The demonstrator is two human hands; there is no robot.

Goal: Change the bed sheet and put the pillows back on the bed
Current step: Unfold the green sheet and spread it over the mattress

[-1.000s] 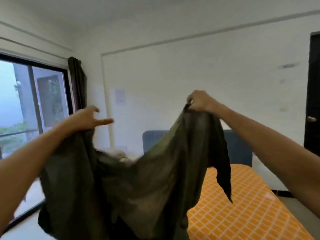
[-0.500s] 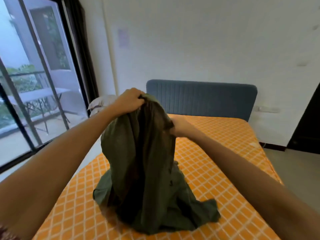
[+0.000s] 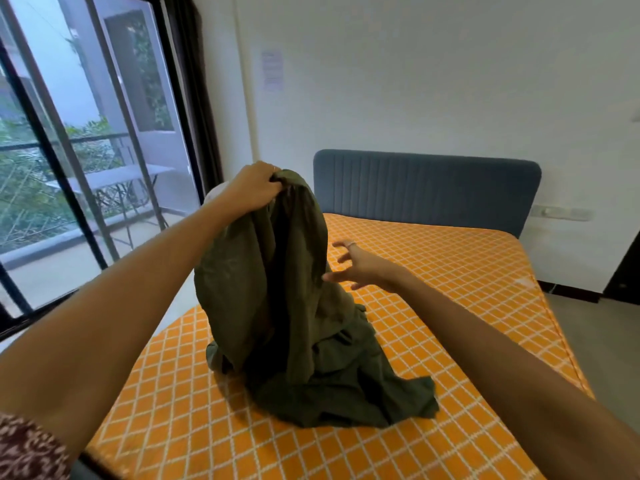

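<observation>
A: Quick status?

B: Left hand (image 3: 254, 188) has a bunched fistful of the green sheet (image 3: 291, 306), fingers curled tight round the top, held up over the bed (image 3: 450, 271). Rest of the sheet hangs down and piles in a heap on the orange checked cover, roughly mid-bed, nearer the foot.

A: Right hand?

B: Right hand (image 3: 360, 266) holds nothing. Fingers spread, thumb tip at or just beside the hanging cloth; can't tell if it touches. Looks to me like it's hunting for an edge or corner.

A: Risks?

B: Main one, imo: sheet's all twisted, so it may grab a fold from the middle, not a hem. Then it opens lopsided and needs redoing. Also only one hand has it, so if that bunch slips, the whole lot drops into the heap and the corner's lost.

A: Anything else?

B: Something pale behind the left wrist, prob. a pillow (image 3: 216, 195), mostly hidden, near the window (image 3: 86, 150) side. A wide fling could knock it. Headboard (image 3: 426, 188) end is far off, so reach may fall short when spreading.
</observation>
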